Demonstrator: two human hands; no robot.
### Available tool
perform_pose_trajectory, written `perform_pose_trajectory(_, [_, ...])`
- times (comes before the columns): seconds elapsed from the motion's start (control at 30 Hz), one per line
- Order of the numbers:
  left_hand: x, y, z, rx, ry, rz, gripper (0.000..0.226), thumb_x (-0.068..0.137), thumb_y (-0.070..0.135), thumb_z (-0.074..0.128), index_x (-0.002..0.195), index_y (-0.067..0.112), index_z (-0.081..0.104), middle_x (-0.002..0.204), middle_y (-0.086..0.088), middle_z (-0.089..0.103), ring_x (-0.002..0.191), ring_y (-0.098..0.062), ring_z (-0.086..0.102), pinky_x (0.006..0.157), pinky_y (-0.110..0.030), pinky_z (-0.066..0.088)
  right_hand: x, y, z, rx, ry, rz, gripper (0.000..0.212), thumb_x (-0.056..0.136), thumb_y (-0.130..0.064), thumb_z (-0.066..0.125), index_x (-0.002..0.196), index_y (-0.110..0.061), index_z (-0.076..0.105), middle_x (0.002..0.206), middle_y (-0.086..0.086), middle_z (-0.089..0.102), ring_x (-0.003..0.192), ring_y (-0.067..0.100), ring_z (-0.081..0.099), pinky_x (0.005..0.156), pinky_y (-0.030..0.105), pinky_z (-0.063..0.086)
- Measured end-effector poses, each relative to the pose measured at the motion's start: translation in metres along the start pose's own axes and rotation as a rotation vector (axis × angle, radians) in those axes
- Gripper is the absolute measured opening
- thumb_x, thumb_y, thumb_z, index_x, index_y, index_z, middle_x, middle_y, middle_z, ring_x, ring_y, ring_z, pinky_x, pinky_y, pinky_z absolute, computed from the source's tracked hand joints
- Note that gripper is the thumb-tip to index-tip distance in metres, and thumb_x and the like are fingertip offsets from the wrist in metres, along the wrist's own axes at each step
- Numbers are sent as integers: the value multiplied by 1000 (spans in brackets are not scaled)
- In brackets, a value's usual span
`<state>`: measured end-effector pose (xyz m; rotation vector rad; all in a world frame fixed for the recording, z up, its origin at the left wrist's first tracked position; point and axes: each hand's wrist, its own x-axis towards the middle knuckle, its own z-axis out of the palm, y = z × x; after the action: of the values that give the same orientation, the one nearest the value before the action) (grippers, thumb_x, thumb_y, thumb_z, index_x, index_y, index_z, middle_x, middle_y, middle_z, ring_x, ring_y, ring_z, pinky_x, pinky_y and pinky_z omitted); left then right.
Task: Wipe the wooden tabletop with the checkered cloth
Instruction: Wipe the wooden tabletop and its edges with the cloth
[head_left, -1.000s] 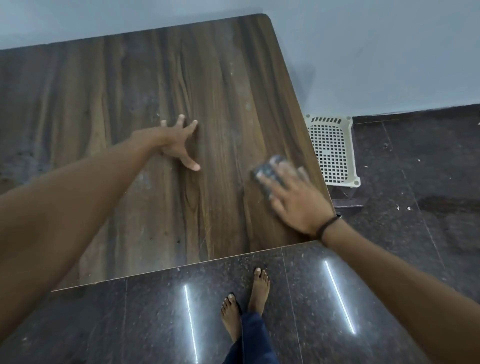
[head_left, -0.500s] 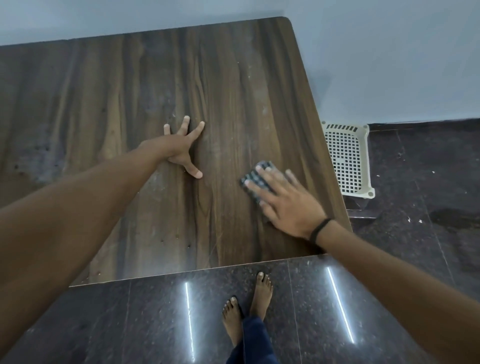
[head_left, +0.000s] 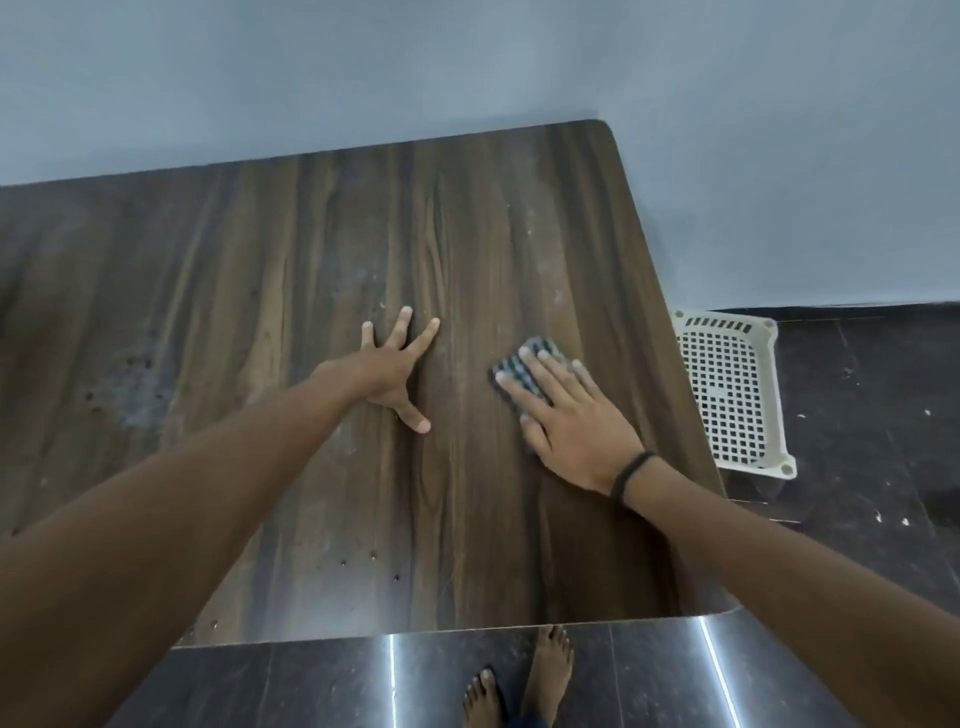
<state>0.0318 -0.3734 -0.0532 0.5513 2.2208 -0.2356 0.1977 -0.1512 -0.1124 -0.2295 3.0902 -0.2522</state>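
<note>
Head view: right grip (head_left: 576, 421) released, straight fingers pressing the checkered cloth (head_left: 543, 344) flat on the wooden counter (head_left: 311, 260) near its right edge. Left grip (head_left: 387, 371) released, fingers splayed on the counter, apart from the cloth.

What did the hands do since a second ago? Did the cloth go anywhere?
The right hand slid the checkered cloth away from the right edge of the wooden tabletop and farther from the near edge, toward the middle. It presses the cloth flat, as before. The left hand stayed spread on the tabletop, and the white basket stayed on the floor.
</note>
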Motion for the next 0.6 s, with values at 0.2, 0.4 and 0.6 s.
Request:
perform_pose_trajectory(0.2, [6,1,-1,1,-19,-26,153,55,57,88,137,45,-41,146,5,-51,139,-50,-27,110,-69,22,65,59,-27,83,47,488,59,104,-37,23,162,-26,18,168,17,12,155,34,10,124,56,9])
perform_pose_trajectory(0.4, [-1,3,-2,-11,-16,-18,149,61,55,86,142,41,-38,147,5,-50,140,-49,-28,110,-68,20,78,73,-18,103,116,257,58,102,-39,27,159,-29,26,166,14,22,153,33,19,121,61,17])
perform_pose_trajectory(0.6, [12,-8,-16,-79,-5,-2,148,58,58,87,143,45,-34,150,10,-45,139,-47,-30,112,-69,17,68,46,-6,30,24,-67,58,101,-42,24,159,-32,25,167,7,20,154,27,17,123,57,18])
